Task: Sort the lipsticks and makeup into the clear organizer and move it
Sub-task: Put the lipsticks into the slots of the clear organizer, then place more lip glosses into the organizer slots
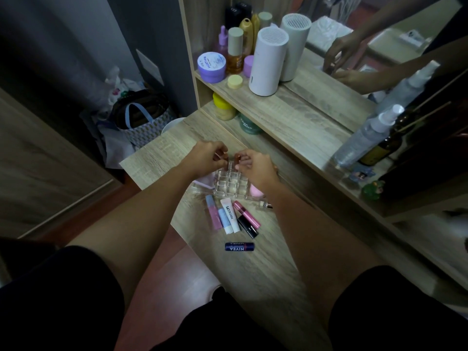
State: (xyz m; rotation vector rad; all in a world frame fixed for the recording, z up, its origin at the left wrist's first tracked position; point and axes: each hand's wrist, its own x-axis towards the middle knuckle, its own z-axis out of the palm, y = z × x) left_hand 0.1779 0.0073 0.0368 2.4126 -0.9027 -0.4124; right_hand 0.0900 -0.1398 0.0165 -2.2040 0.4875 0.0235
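Observation:
A clear organizer (229, 184) with a grid of small cells sits on the wooden table (266, 269). Both hands are at its far edge. My left hand (209, 157) pinches a small lipstick over the back row. My right hand (255, 164) holds a copper-toned lipstick (237, 160) upright over a back cell. In front of the organizer lie a pink tube (212, 212), a light blue tube (225, 221), a white tube (230, 215), a pink lipstick (246, 215), a black lipstick (248, 226) and a dark blue Nivea stick (239, 246). A pink sponge (254, 190) lies beside the organizer.
A raised shelf (291, 107) behind holds jars, bottles and a white cylinder (268, 60). A mirror stands to the right, with a spray bottle (367, 135) and dark bottle in front of it. A small clear bottle (264, 205) lies by my right forearm. A patterned bag (144, 122) sits on the floor at left.

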